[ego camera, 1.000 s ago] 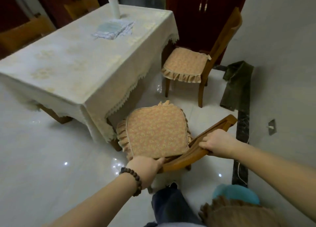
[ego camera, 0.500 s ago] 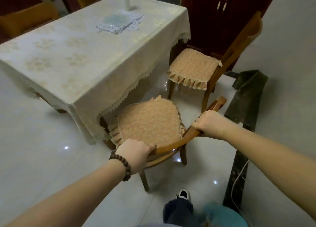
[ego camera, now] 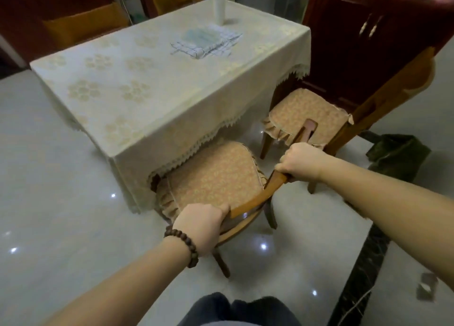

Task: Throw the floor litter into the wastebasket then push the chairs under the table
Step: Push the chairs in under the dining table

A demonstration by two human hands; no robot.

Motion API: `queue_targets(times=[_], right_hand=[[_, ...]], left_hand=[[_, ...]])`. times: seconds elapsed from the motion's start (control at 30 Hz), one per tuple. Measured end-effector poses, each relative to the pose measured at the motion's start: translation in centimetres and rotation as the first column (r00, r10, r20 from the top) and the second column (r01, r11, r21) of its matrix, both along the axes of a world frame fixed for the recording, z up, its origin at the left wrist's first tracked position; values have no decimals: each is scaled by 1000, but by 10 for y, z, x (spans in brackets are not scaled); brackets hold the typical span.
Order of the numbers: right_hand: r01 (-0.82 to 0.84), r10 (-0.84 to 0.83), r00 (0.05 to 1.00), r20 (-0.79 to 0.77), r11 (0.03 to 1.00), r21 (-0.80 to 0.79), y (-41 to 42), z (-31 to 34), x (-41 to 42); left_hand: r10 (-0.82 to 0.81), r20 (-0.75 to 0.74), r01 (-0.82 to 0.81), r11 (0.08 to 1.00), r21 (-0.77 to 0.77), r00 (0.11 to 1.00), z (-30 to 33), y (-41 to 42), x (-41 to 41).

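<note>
A wooden chair with an orange patterned cushion [ego camera: 216, 175] stands at the near corner of the table [ego camera: 137, 84], which wears a cream lace-edged cloth. The cushion's front edge lies under the hanging lace. My left hand [ego camera: 200, 223], with a bead bracelet at the wrist, grips the left end of the chair's curved backrest [ego camera: 255, 201]. My right hand [ego camera: 303, 162] grips its right end. A second cushioned chair [ego camera: 307, 115] stands farther right, pulled out from the table's side.
A white bottle [ego camera: 218, 5] and a checked cloth [ego camera: 206, 43] lie on the table. A dark red cabinet [ego camera: 363, 38] stands behind the second chair. A green cloth [ego camera: 398, 153] lies by the right wall. More chairs [ego camera: 83, 29] stand beyond the table.
The chair has slid forward toward the table with both hands on its backrest; its cushion front now sits under the tablecloth edge. The view has moved closer to the table.
</note>
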State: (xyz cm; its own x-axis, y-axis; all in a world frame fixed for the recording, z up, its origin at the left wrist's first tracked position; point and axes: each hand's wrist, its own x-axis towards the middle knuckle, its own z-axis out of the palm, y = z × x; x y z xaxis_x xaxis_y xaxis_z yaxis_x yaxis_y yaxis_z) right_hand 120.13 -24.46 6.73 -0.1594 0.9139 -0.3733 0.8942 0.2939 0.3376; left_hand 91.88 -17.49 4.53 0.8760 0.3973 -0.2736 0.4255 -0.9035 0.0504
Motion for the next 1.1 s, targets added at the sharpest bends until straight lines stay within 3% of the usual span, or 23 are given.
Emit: queue_targets(times=[0.23, 0.4, 0.53, 0.63, 0.73, 1.0, 1.1], right_hand=[[-77, 77, 997, -5, 997, 5, 36, -15, 73], [-310, 313, 949, -36, 948, 67, 64, -10, 133], [-434, 434, 899, -54, 901, 10, 77, -4, 170], [-539, 534, 830, -161, 842, 15, 74, -7, 188], [-567, 551, 790, -268, 823, 20, 60, -21, 199], [-553, 536, 803, -259, 833, 11, -2, -65, 217], [-528, 508, 814, -283, 849, 6, -32, -83, 223]], left_hand=[[66, 2, -66, 996, 61, 998, 7, 20, 68], [160, 92, -167, 983, 78, 983, 2, 17, 108], [279, 52, -279, 960, 6, 959, 6, -1, 142], [359, -5, -359, 933, -13, 933, 6, -20, 159], [429, -64, -430, 903, -9, 901, 3, -42, 168], [603, -137, -605, 796, 33, 786, -40, -113, 202], [603, -153, -598, 797, 84, 783, -55, -141, 210]])
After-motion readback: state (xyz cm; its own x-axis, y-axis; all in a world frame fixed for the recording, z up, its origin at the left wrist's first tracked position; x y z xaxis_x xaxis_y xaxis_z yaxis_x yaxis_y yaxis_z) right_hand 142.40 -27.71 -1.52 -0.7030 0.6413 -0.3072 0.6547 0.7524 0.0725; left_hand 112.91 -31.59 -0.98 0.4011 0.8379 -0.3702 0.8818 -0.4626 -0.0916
